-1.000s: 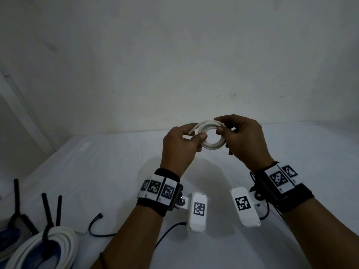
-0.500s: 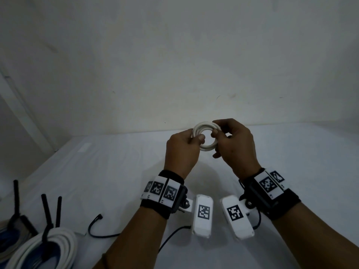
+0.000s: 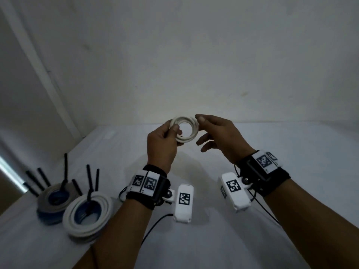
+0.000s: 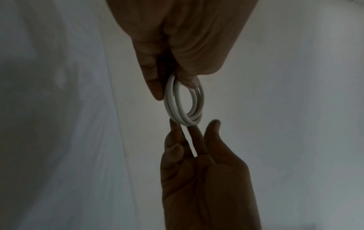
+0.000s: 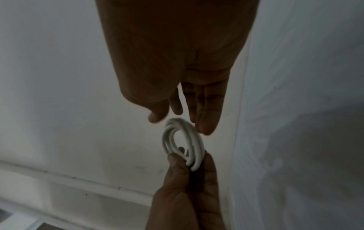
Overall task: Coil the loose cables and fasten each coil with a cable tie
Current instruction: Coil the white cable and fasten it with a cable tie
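A small white cable coil (image 3: 192,135) is held up in the air above the white table (image 3: 291,171). My left hand (image 3: 172,131) pinches its left side between thumb and fingers. The left wrist view shows that pinch (image 4: 174,87) on the top of the coil (image 4: 171,105). My right hand (image 3: 202,132) is spread at the coil's right side, fingers straight, thumb tip at the upper rim. In the right wrist view its fingertips (image 5: 204,129) lie right at the coil (image 5: 195,140), and I cannot tell whether they touch. No tie shows on this coil.
At the table's front left lie two tied coils: a grey and blue coil (image 3: 52,200) and a white coil (image 3: 87,216), each with black ties sticking up. More black ties (image 3: 35,180) stand behind them. A thin black wire (image 3: 155,224) runs under my left wrist.
My right hand has let go of the coil and spread its fingers. The left hand keeps its pinch. The view has tilted, so the tied coils show more fully.
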